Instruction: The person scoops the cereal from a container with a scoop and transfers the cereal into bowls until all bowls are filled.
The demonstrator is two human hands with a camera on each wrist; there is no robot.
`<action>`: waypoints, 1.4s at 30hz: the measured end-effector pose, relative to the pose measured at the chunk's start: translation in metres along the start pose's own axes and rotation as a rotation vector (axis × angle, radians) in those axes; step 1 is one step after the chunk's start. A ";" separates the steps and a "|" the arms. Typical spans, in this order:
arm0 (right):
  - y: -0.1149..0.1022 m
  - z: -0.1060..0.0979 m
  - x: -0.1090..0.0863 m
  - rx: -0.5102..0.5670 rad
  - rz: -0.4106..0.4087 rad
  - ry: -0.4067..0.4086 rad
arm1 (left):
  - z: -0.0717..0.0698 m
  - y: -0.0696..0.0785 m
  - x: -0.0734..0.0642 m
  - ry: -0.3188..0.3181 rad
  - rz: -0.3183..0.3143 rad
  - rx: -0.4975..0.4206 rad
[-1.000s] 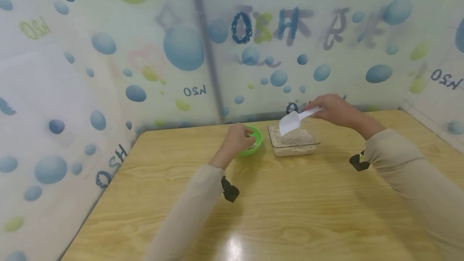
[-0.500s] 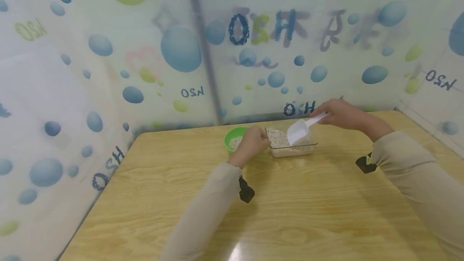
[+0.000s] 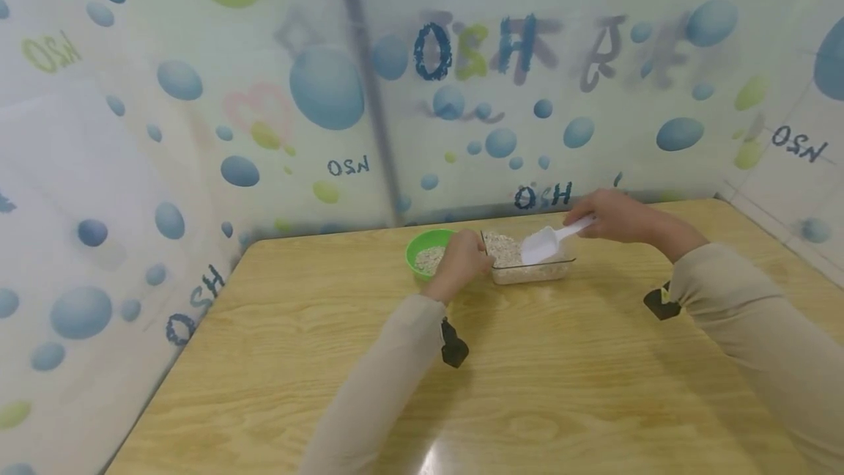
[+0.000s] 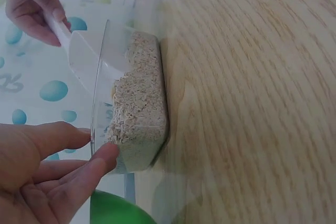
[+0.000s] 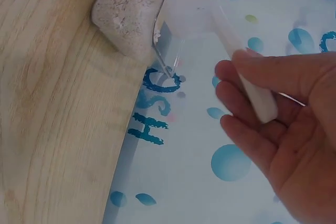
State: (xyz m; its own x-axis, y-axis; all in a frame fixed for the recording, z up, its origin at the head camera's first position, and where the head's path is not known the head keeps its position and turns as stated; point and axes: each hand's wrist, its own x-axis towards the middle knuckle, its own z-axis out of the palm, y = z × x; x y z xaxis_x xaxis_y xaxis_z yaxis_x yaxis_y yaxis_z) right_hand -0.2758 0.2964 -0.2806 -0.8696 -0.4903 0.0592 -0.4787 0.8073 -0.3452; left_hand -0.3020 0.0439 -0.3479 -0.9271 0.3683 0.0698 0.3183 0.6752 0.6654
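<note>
A white plastic scoop (image 3: 541,245) is gripped by its handle in my right hand (image 3: 613,215). Its blade dips into the oat flakes (image 4: 137,95) inside a clear rectangular container (image 3: 527,275). In the right wrist view, thumb and fingers wrap the scoop handle (image 5: 252,87). My left hand (image 3: 461,262) pinches the container's near-left rim between thumb and fingers, as the left wrist view shows at the clear wall (image 4: 100,93). Just left of that hand stands a green bowl (image 3: 417,248) with some oat flakes in it, partly hidden behind the hand.
The wooden table (image 3: 527,387) reaches toward me from the bowl and container. Behind its far edge hangs a pale curtain (image 3: 409,123) with blue and green dots, which continues along the left and right sides.
My left hand has moved right from over the green bowl to the container's rim. My right hand has shifted slightly right and lowered the scoop into the oats.
</note>
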 end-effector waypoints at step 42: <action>0.006 0.054 0.013 -0.020 0.015 0.071 | 0.003 -0.001 -0.005 0.012 0.020 -0.039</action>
State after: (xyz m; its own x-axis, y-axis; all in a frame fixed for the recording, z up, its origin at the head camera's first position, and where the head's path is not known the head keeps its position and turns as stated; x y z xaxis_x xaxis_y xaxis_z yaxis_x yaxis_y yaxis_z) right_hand -0.2835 0.2774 -0.3321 -0.8830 -0.4536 0.1209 -0.4668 0.8212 -0.3282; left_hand -0.2971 0.0436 -0.3512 -0.9230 0.3738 0.0917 0.3289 0.6424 0.6922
